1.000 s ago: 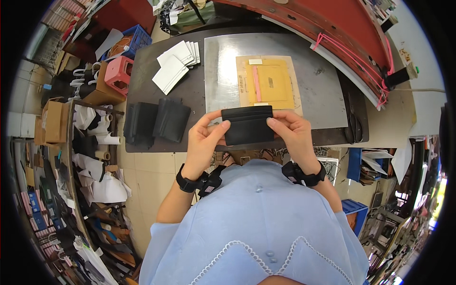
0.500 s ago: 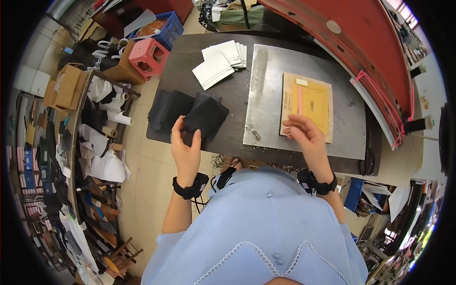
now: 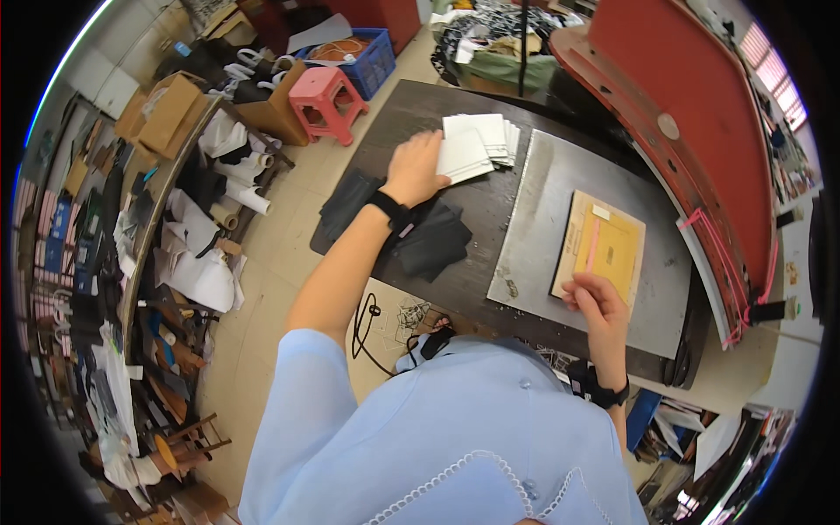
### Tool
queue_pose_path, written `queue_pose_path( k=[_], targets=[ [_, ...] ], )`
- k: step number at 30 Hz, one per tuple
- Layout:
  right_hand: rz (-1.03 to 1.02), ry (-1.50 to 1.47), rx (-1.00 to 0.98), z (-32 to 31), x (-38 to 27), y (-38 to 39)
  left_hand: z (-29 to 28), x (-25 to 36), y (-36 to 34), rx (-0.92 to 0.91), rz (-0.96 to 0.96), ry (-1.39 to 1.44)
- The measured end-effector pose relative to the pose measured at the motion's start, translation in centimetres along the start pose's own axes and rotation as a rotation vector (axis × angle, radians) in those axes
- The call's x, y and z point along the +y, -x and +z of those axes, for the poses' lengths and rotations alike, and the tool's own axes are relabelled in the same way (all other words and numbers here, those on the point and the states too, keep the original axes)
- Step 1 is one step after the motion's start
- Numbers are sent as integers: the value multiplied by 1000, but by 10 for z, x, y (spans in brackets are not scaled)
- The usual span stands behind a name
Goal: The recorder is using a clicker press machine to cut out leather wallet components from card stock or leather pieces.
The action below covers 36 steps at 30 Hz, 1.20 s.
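My left hand [image 3: 415, 168] reaches across the table to a white card [image 3: 465, 156], its fingers curled round the left edge. Part of that card is hidden under the hand. Behind it lies a stack of similar white cards [image 3: 497, 133]. Below my left wrist are loose black sheets [image 3: 433, 245], with another black pile [image 3: 347, 206] to their left. My right hand [image 3: 602, 304] hovers by the near edge of a wooden board with a yellow face [image 3: 617, 249]. Its fingers are bent in against the thumb, with nothing visible between them. The board lies on a grey metal plate [image 3: 542, 201].
A large red machine part [image 3: 709, 105] with pink cord arches over the plate's right side. Beyond the table's far left corner stand a red plastic stool [image 3: 325, 103] and a blue crate [image 3: 372, 66]. Shelving with white rolls [image 3: 249, 197] lines the left.
My left hand has let go of the black sheet and moved away from me to the white cards. The right hand stays near the board, its fingers more bent. The view has shifted.
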State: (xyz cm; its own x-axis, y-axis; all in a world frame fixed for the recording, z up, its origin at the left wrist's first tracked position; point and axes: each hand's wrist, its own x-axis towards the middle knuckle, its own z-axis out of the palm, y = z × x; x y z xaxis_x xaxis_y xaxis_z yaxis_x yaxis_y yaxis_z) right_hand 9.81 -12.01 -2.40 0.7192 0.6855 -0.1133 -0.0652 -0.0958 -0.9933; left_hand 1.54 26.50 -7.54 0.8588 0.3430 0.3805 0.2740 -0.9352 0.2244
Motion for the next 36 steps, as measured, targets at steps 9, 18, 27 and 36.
queue_pose_path(
  k=[9,18,27,36],
  targets=[
    [7,16,160,-40,11,24,-67,48,-3,-72,-274,508],
    [29,-75,26,-31,-22,17,-33,222,55,-448,-412,1624],
    [85,61,175,-102,14,-7,-13,230,29,-347,-15,791],
    [18,232,230,-98,19,-35,8,231,5,-253,336,523]
  ],
)
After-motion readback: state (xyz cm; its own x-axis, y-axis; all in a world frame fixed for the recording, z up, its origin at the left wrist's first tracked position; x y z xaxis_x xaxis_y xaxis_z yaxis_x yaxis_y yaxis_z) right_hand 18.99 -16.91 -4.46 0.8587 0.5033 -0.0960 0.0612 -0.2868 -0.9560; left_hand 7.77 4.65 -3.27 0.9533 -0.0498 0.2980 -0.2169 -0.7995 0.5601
